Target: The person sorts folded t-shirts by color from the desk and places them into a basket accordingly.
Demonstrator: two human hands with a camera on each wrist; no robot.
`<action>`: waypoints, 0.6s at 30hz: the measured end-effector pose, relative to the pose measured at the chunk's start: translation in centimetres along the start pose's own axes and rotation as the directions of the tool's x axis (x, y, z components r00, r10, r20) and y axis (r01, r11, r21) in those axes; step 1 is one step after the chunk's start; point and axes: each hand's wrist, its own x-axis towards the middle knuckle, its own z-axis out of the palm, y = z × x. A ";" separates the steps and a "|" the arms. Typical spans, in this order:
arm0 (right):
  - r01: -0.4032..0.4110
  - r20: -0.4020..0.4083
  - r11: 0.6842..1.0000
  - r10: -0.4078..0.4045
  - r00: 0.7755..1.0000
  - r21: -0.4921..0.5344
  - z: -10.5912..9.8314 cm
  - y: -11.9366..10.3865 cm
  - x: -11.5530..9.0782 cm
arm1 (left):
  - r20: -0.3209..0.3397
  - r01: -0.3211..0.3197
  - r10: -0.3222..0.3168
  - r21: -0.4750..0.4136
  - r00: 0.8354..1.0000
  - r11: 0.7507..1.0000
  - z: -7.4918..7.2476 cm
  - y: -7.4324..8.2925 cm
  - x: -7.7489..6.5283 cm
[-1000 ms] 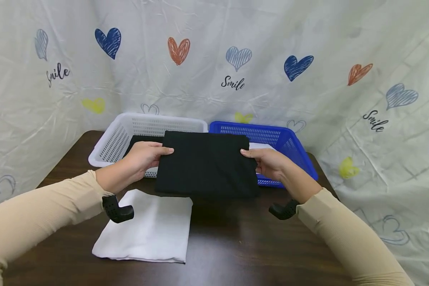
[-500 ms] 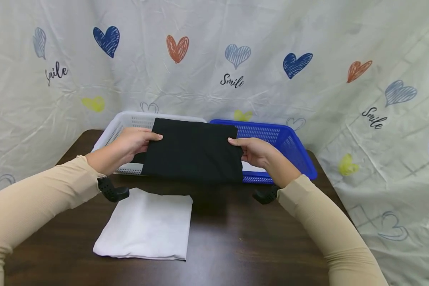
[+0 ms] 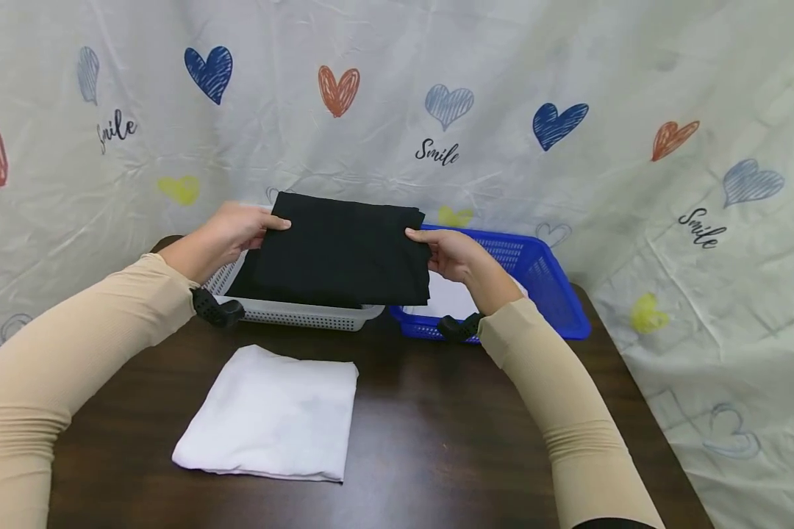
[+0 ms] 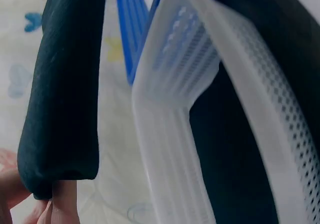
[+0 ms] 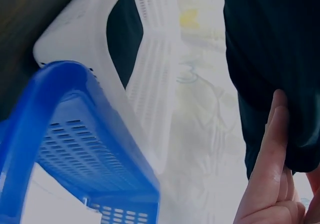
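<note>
A folded black cloth [image 3: 344, 250] is held up over the white basket [image 3: 304, 316], stretched between both hands. My left hand [image 3: 234, 228] pinches its left edge, thumb on top and fingers underneath. At the right edge my right hand [image 3: 453, 253] grips it the same way. In the left wrist view, the held cloth hangs apart from the white basket, inside which lies more black cloth [image 4: 225, 149]. The right wrist view shows the fingers [image 5: 272, 164] of the right hand along the underside of the held cloth. Much of the white basket is hidden behind it in the head view.
A blue basket [image 3: 549, 294] stands right of the white one, with white cloth [image 3: 450, 297] inside. A folded white cloth [image 3: 278, 419] lies nearer on the dark wooden table [image 3: 450, 441]. Behind the baskets hangs a white curtain [image 3: 384, 132] printed with hearts.
Both hands have carried the black cloth forward and to the left, from in front of the baskets to over the white one. The white cloth on the table has stayed put.
</note>
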 end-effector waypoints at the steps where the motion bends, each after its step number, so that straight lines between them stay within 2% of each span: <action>1: 0.004 -0.004 1.000 -0.004 1.000 -0.002 0.1 0.0 0.3 | 0.005 -0.011 0.011 -0.010 1.000 1.000 -0.2 0.1 0.2; 7: 0.023 0.015 1.000 -0.023 1.000 0.010 0.7 -0.1 2.0 | 0.004 -0.032 0.032 -0.067 0.999 0.997 -1.1 0.3 1.3; 12: 0.022 0.006 0.995 -0.022 1.000 0.094 1.2 -0.6 3.6 | -0.025 -0.027 0.026 -0.056 0.999 0.998 -1.9 0.9 2.2; 15: 0.013 -0.005 0.994 -0.013 1.000 0.104 1.6 -0.5 4.5 | -0.050 -0.018 0.015 -0.050 0.999 0.999 -2.4 1.3 2.7; 18: -0.001 -0.011 0.995 0.002 1.000 0.099 2.1 -0.4 5.4 | -0.044 0.004 -0.005 -0.026 0.999 1.000 -3.2 1.5 3.1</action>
